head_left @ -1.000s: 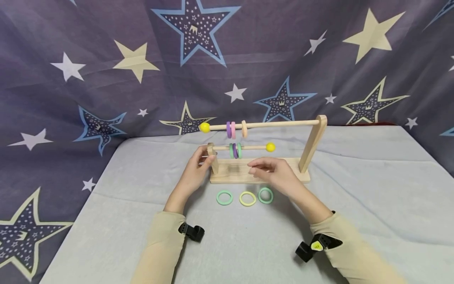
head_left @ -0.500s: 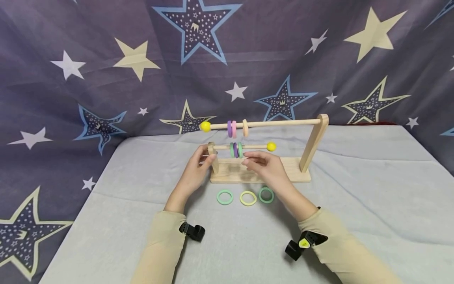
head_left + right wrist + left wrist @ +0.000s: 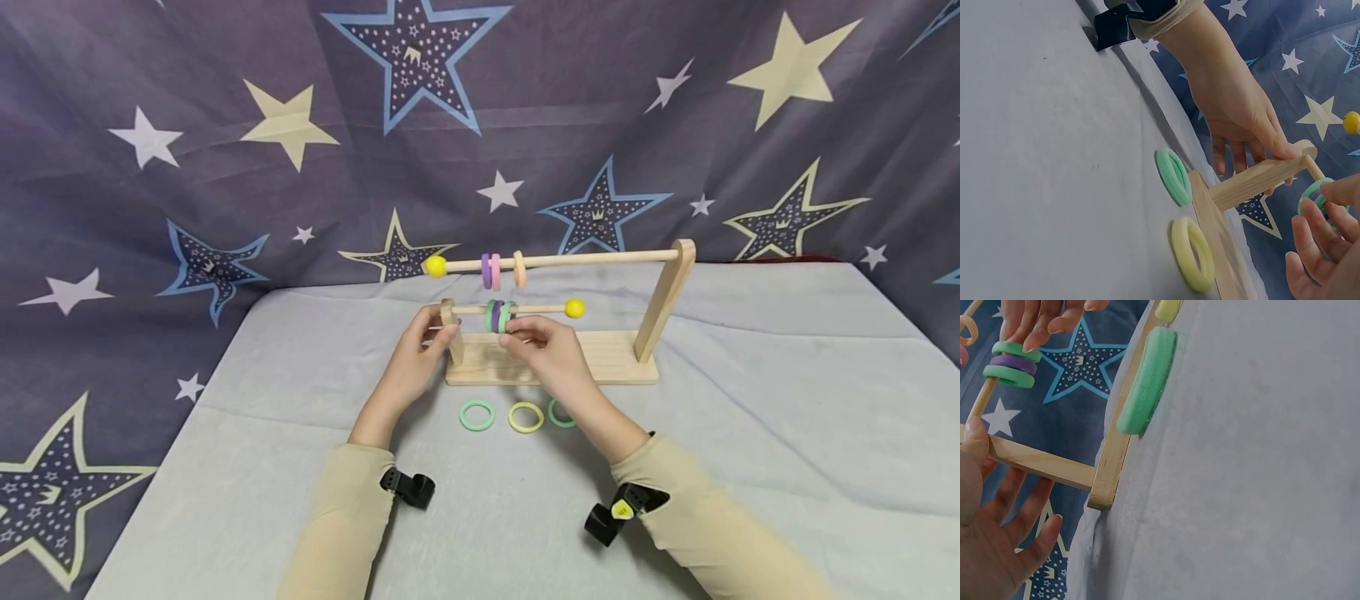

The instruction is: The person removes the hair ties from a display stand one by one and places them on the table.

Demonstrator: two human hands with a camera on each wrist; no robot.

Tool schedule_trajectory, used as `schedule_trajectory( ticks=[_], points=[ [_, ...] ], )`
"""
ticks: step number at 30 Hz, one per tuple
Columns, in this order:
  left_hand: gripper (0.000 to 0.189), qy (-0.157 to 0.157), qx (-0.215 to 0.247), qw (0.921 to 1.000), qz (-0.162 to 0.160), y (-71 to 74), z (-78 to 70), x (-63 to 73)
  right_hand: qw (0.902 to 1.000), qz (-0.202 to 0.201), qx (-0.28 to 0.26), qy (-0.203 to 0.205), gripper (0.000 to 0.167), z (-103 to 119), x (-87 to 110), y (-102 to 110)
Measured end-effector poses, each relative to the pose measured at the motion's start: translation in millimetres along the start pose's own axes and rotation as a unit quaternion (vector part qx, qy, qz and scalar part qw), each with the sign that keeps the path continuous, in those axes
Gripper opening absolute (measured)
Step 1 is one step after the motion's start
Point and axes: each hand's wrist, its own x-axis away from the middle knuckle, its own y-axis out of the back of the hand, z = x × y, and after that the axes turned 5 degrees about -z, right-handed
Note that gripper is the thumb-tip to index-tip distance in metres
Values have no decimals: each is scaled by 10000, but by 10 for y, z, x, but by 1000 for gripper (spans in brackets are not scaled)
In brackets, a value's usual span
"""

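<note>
My left hand [image 3: 408, 358] grips the short upright post [image 3: 455, 352] of a wooden rod stand [image 3: 615, 357], thumb on one side and fingers on the other. From that post a lower rod [image 3: 542, 309] runs right to a yellow ball end [image 3: 574, 308]. It carries a green ring [image 3: 489, 317], a purple ring [image 3: 497, 316] and another green ring [image 3: 506, 318], pressed close together. My right hand [image 3: 555, 358] pinches the rightmost green ring between thumb and fingertips. In the left wrist view, fingertips touch this green ring [image 3: 1017, 351].
Above, the upper rod [image 3: 600, 261] holds a purple ring [image 3: 486, 272], a pink ring [image 3: 495, 272] and an orange ring [image 3: 520, 270]. In front of the stand lie a green ring [image 3: 462, 415], a yellow ring [image 3: 511, 417] and another green ring [image 3: 552, 413], partly hidden by my right wrist.
My right hand has moved left and slightly up along the lower rod to its rightmost green ring. The rings there sit slightly closer together. My left hand keeps its hold on the post.
</note>
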Motion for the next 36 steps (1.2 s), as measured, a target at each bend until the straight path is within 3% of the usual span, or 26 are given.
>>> schedule_trajectory(
  ticks=[14,19,36],
  points=[
    [35,0,56,10000,16,4,14,-5,9998,-113,138,-69,18,-9,6,-25],
    [36,22,61,10000,26,6,11,-6,9999,-140,33,73,17,-21,21,13],
    [34,4,49,10000,-21,-3,6,-4,9978,-389,434,324,17,-40,25,180]
  ],
)
